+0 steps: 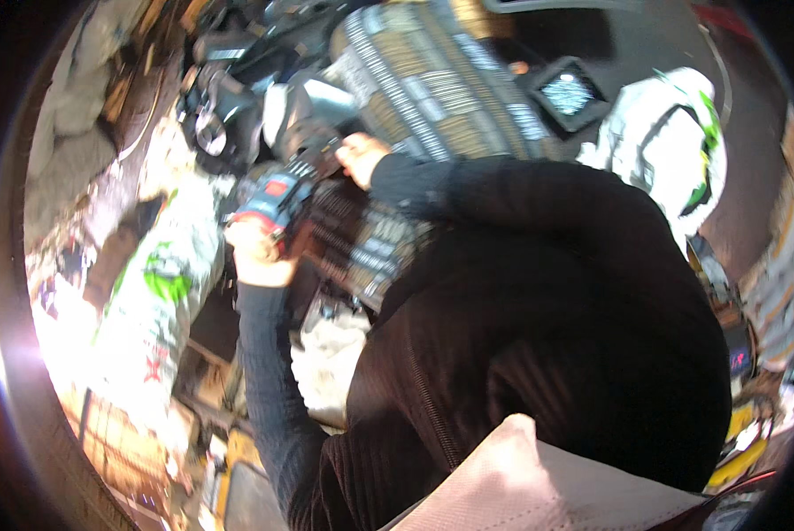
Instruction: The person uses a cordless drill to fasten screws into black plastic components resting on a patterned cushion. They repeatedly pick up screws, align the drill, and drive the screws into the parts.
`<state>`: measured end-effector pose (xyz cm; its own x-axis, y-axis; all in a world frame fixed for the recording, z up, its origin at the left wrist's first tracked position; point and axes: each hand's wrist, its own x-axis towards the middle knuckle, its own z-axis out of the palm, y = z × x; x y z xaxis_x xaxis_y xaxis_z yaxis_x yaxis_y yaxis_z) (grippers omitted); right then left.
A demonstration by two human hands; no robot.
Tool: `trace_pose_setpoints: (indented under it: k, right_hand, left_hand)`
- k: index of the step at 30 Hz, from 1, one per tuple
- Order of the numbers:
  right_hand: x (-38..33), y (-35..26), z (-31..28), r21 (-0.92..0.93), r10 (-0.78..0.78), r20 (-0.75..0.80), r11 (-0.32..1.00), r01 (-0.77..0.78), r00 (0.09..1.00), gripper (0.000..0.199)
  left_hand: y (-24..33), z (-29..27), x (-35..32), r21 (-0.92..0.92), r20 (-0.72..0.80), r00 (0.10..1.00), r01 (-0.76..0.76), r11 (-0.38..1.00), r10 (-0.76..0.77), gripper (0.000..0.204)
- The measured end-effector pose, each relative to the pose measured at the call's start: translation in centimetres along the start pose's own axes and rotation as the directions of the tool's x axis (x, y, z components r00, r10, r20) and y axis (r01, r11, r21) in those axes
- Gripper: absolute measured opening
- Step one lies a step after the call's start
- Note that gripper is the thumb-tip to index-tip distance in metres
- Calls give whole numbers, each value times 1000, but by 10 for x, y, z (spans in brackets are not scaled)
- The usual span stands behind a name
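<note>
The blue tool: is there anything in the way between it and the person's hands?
Nothing visible on the left: the left hand is right on the blue tool. The right hand is close to the tool's far end, but blur hides whether anything lies between them.

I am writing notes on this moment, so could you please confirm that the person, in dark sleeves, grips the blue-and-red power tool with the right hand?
Not quite: the head view shows the left hand gripping the blue-and-red power tool, while the right hand is near its front end. The dark sleeves are as you say.
</note>
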<state>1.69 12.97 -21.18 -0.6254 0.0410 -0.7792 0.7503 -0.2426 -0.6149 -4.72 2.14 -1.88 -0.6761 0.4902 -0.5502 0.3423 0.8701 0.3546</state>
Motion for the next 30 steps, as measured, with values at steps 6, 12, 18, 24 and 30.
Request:
trace_pose_setpoints:
  k: [6,12,18,24,30]
  right_hand:
    - [-75,-26,-104,601,-388,309,787,138,868,31]
    - [-30,57,-295,-182,-386,-479,922,340,789,23]
    - [27,172,-359,-854,-341,-436,448,-263,833,39]
    - [53,162,-374,-885,-322,-431,331,-326,843,23]
    - [43,172,-388,-907,-300,-393,280,-314,869,26]
  left_hand:
    - [24,16,-43,302,-82,974,-176,937,210,34]
    - [20,61,-97,283,-320,940,-25,959,119,46]
    - [4,93,-132,313,-359,933,159,936,-39,47]
    - [6,91,-139,190,-368,930,82,978,-7,38]
    - [12,91,-136,175,-392,915,-32,984,99,45]
